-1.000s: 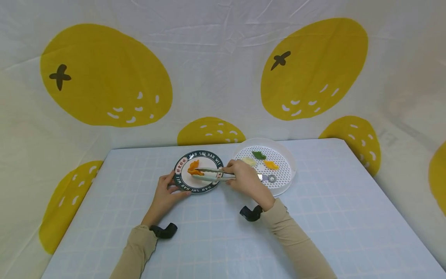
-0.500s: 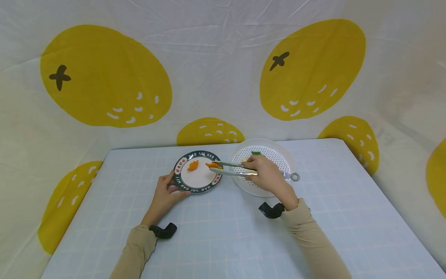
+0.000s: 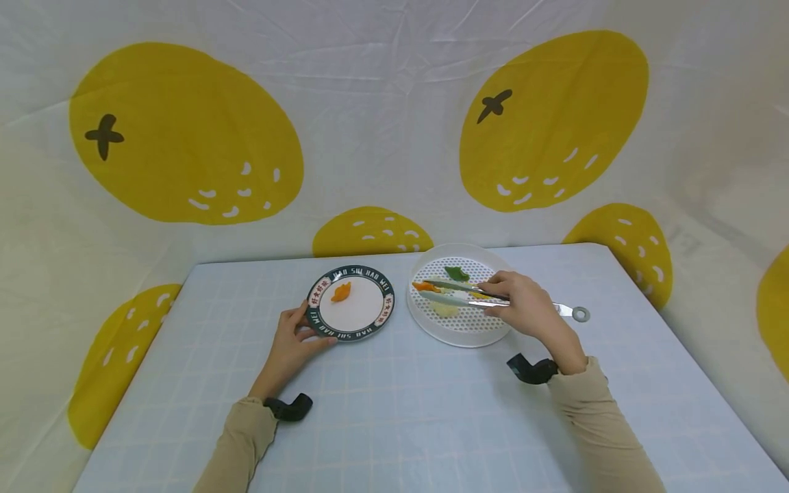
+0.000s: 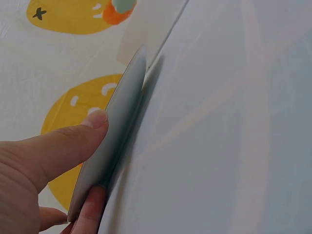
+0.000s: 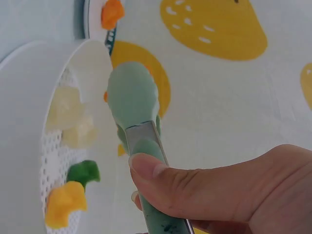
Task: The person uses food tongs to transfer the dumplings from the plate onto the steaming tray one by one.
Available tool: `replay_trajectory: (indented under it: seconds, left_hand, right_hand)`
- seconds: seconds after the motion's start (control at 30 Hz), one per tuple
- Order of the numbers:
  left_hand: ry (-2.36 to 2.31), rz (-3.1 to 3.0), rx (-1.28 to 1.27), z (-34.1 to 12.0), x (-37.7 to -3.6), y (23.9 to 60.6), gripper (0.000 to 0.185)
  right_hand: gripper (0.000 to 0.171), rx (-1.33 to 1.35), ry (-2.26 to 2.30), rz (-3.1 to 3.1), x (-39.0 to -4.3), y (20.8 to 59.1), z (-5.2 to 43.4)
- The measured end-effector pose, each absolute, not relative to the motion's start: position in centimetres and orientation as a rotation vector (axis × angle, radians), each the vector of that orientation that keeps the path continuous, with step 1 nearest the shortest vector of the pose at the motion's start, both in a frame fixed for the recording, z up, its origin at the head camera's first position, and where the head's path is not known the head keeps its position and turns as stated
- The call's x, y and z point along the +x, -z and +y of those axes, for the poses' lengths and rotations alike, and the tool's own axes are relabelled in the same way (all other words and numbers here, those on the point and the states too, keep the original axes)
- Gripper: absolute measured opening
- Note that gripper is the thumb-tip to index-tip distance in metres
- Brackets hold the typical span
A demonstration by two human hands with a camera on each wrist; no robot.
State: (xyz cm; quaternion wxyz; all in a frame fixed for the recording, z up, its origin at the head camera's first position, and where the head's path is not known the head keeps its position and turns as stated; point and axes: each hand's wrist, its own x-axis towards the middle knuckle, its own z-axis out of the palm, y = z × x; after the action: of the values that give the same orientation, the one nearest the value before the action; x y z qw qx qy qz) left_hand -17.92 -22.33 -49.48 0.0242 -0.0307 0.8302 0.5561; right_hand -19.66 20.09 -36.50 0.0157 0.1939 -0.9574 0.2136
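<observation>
My left hand [image 3: 294, 349] holds the near-left rim of a round plate [image 3: 351, 322] with a dark lettered border, thumb on top and fingers below in the left wrist view. On the plate lies one orange dumpling-like piece [image 3: 341, 292]. My right hand [image 3: 531, 308] grips green-tipped metal tongs [image 5: 132, 95] around their middle. Pinched between the tong tips is another orange piece [image 3: 424, 286], mostly covered by a tip in the right wrist view. The tips hover over the left side of a white round steamer tray [image 3: 456, 339] with a perforated bottom.
Inside the tray are a green piece [image 3: 456, 273], pale pieces [image 5: 66, 108] and a yellow piece [image 5: 66, 204]. The checked tablecloth [image 3: 382, 411] stretches in front of both dishes. A fruit-printed curtain [image 3: 382, 137] stands behind the table.
My right hand has drawn the tongs rightward, lifting one orange piece off the plate and carrying it over the tray. The left hand and plate stay nearly still.
</observation>
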Motion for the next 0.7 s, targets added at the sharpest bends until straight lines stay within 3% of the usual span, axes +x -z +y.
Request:
replay_trajectory:
  seconds: [0.7]
  left_hand:
    - [-1.739, 2.558, -0.081, -22.5, -18.2, 49.8, 0.116]
  right_hand:
    - [0.040, 0.467, -0.444, -3.111, -19.9, 37.5, 25.2]
